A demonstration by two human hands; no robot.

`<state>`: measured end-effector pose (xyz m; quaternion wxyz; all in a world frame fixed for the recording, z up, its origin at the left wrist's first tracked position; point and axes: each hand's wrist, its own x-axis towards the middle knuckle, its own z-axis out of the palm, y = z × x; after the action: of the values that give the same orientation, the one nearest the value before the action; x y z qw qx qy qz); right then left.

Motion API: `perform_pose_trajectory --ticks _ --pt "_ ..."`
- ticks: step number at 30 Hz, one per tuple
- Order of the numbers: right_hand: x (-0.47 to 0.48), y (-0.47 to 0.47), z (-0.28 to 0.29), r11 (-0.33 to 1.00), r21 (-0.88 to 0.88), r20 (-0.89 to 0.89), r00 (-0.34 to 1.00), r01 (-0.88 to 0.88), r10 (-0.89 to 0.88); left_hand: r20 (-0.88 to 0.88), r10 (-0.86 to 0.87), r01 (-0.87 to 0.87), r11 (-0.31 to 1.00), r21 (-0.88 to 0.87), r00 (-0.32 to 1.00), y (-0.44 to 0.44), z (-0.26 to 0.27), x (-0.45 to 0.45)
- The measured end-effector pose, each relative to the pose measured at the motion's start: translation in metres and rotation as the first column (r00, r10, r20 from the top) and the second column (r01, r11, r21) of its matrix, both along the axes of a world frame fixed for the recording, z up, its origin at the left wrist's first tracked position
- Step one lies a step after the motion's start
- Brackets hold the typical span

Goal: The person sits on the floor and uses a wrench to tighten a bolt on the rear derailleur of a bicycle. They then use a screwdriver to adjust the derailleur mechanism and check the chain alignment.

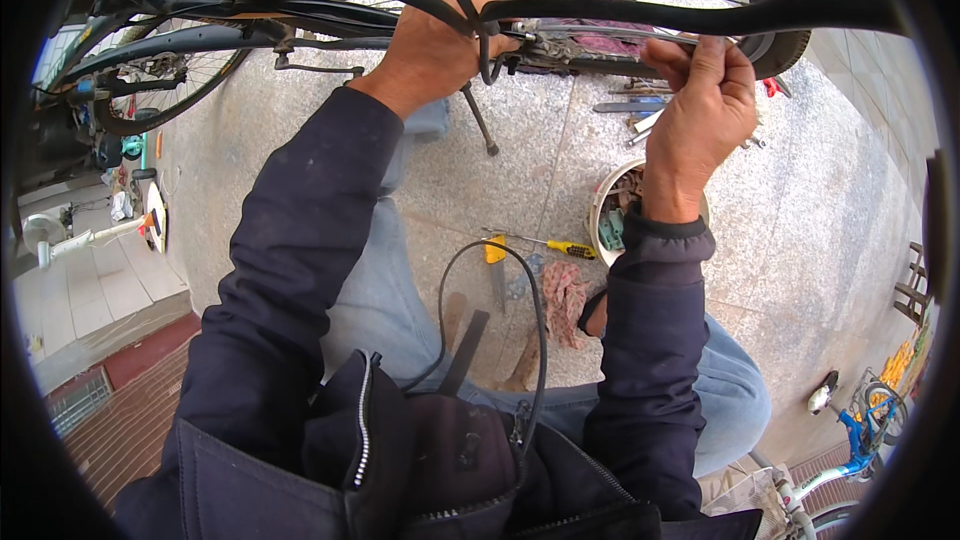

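Note:
A bicycle wheel with a black tire [776, 0] and thin spokes spans the top of the view. My left hand [435, 52] is closed around the bicycle frame [345, 15] near the wheel's hub. Black tubes [675, 13] pass in front of it and hide part of its fingers. Its thumb lies against a small metal fitting [529, 34]. From that fitting a thin grey cable [600, 30] runs right along the wheel. My right hand [701, 105] pinches the cable between thumb and fingers, close to the tire. A kickstand [480, 120] points down past my left wrist.
Below my right hand stands a white bucket [598, 217] of parts. A yellow-handled screwdriver [571, 248], a yellow-handled blade tool [495, 251], a patterned rag [566, 300] and a flat file [465, 352] lie between my legs. More tools [630, 106] lie beneath the wheel.

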<state>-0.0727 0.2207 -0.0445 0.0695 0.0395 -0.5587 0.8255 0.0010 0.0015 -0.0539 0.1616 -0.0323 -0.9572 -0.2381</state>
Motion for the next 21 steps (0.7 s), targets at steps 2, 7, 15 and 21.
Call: perform_pose_trajectory --ticks 2,7,15,21 --pt "0.0 -0.002 -0.007 1.0 -0.014 0.014 1.0 -0.001 0.001 0.063 0.028 -0.026 0.999 -0.027 0.998 0.004 0.007 -0.001" --pt "-0.002 -0.003 -0.014 0.999 -0.049 0.055 0.998 -0.009 0.011 0.141 0.05 -0.043 0.998 -0.054 0.989 0.004 0.012 0.0" --pt "-0.003 -0.001 -0.021 0.994 -0.108 0.095 0.995 -0.003 0.013 0.059 0.014 -0.013 1.0 -0.017 0.998 0.002 0.007 0.0" --pt "-0.001 -0.001 -0.022 0.993 -0.118 0.107 0.994 -0.011 0.024 0.032 0.002 -0.002 1.0 0.007 0.999 0.0 0.001 -0.001"
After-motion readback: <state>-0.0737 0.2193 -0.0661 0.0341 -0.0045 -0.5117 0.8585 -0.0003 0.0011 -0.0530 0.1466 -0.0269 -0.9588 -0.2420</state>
